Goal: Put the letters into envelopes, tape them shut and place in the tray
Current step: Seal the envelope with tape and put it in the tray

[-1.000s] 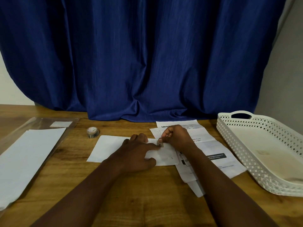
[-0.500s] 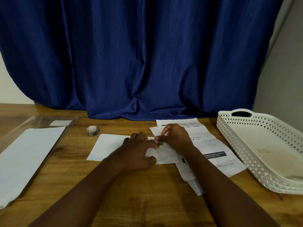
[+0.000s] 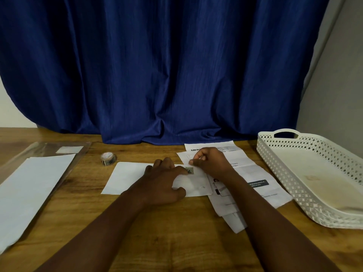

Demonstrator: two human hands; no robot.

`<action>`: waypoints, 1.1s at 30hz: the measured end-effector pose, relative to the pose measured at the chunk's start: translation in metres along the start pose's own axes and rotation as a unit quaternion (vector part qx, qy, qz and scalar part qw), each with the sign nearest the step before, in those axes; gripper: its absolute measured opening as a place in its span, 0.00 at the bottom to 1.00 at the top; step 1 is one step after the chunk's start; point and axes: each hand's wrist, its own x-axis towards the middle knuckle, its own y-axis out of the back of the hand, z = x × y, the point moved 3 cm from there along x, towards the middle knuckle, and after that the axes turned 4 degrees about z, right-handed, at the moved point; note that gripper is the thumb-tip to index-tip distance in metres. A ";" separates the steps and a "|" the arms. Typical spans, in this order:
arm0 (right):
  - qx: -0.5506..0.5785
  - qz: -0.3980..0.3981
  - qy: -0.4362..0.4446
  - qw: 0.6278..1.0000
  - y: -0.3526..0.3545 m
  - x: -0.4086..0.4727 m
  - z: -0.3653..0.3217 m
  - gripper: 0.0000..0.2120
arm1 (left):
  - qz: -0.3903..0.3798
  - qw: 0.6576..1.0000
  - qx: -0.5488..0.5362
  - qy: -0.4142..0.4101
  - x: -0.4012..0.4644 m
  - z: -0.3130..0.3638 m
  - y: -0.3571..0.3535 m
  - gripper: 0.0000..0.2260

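You're at the taping step. Your left hand (image 3: 164, 182) lies flat on the envelope (image 3: 127, 178) mid-table, holding it down, while your right hand (image 3: 210, 162) pinches the tape piece (image 3: 190, 170) at its far edge. Next, press it flat, then carry the envelope right to the tray (image 3: 290, 179).

One camera only, worn on the person's head, so no second view overlaps it. It looks forward and down across a wooden table (image 3: 157, 232), whose near edge falls below the bottom of the frame. Both forearms enter from the lower corners and meet just below the centre, where the left hand (image 3: 163, 185) and right hand (image 3: 210, 163) sit close to the lens. The wide angle bows the scene: a blue curtain (image 3: 167, 65) fills the upper half, a white tray (image 3: 275, 154) curves along the right edge, and a clear sleeve (image 3: 49, 148) stretches toward the left edge.
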 end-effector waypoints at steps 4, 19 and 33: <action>-0.024 -0.027 0.010 0.999 0.000 -0.001 -0.002 0.08 | 0.012 0.999 0.042 0.014 0.004 0.002 -0.001 0.32; -0.071 -0.131 0.012 0.989 0.008 -0.004 -0.002 0.22 | 0.009 0.995 0.092 0.025 0.009 0.009 0.001 0.32; -0.040 -0.020 0.003 0.999 0.000 -0.004 -0.003 0.06 | 0.003 1.000 -0.011 -0.018 0.002 -0.009 0.001 0.28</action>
